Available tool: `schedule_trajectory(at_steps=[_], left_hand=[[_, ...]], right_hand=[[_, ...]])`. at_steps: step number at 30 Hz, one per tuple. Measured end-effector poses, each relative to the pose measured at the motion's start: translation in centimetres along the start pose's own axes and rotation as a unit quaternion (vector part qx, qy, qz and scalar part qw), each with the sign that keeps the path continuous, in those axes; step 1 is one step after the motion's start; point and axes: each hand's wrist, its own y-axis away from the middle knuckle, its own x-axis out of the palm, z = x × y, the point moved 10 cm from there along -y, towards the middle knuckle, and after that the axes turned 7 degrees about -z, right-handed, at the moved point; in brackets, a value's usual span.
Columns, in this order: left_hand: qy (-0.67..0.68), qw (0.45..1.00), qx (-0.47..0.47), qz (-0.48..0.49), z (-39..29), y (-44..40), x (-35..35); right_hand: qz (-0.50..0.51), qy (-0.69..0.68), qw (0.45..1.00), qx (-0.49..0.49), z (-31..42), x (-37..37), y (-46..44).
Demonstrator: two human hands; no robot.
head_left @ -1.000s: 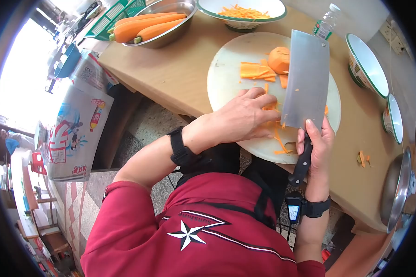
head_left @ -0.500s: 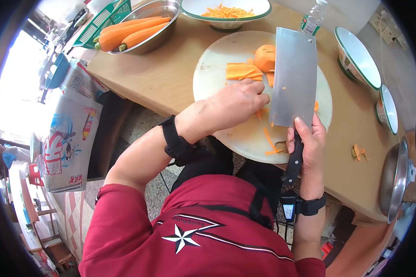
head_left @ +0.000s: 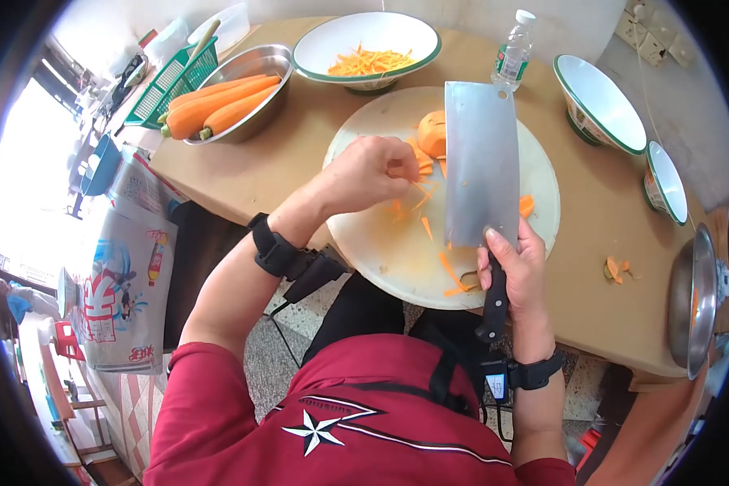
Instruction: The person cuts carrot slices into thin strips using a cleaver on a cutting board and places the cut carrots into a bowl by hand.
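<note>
My right hand point(head_left: 517, 266) grips the black handle of a cleaver point(head_left: 482, 166), its broad blade pointing away from me over the round cutting board point(head_left: 364, 243). My left hand point(head_left: 371, 172) hovers at the board's left side with its fingers curled together; what they hold, if anything, is hidden. Beside those fingers lie carrot slices point(head_left: 420, 160), partly covered by the hand. A thick carrot chunk point(head_left: 432, 134) sits behind, against the blade's left edge in view. Loose carrot shreds point(head_left: 452, 274) lie on the near part of the board. Another carrot piece point(head_left: 526, 205) shows right of the blade.
A steel bowl point(head_left: 277, 101) of whole carrots point(head_left: 219, 109) stands back left, beside a green basket point(head_left: 170, 89). Behind the board are a bowl of carrot shreds point(head_left: 373, 61) and a plastic bottle point(head_left: 514, 53). Enamel bowls point(head_left: 603, 101), carrot scraps point(head_left: 616, 269) and a steel basin point(head_left: 692, 300) line the right.
My left hand has moved left, away from the blade and off part of the slices. The cleaver stays in my right hand over the board. The whole view has shifted slightly.
</note>
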Motion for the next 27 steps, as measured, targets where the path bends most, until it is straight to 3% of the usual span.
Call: schedule_trajectory(at_steps=[3,5,7,11,16,17,19,20,23,27], left_hand=[[0.063,0.995,-0.069,0.018,1.5,-1.1,-1.5],[0.213,0.967,-0.134,0.023,2.2,-1.8,-2.5],[0.264,0.958,-0.113,0.012,2.0,-3.2,-4.3],[0.218,0.970,-0.073,-0.074,2.0,-7.0,-10.0],[0.108,0.972,-0.088,-0.188,5.5,-9.9,-14.4],[0.109,0.972,-0.087,-0.187,6.0,-9.9,-14.1],[-0.075,0.972,-0.096,-0.202,6.7,-9.4,-13.8],[-0.143,0.964,-0.043,-0.220,5.8,-9.0,-13.5],[-0.193,0.958,-0.087,-0.195,5.4,-8.5,-12.7],[-0.201,0.954,-0.080,-0.207,5.2,-8.3,-12.7]], right_hand=[[-0.007,-0.002,1.000,0.005,0.0,0.0,0.1],[-0.004,-0.003,1.000,0.004,0.1,0.0,0.1],[-0.001,-0.003,1.000,0.004,0.0,0.1,0.0],[-0.005,-0.008,1.000,0.006,0.0,0.0,0.0],[-0.006,-0.007,1.000,0.009,-0.1,-0.1,-0.1],[-0.005,-0.011,1.000,0.008,-0.2,-0.1,-0.1],[-0.005,-0.014,1.000,0.009,-0.2,-0.2,-0.1],[-0.005,-0.013,1.000,0.006,-0.1,-0.1,-0.1],[-0.008,-0.007,1.000,0.008,0.0,-0.1,-0.1],[-0.009,-0.002,1.000,0.007,0.0,0.0,0.0]])
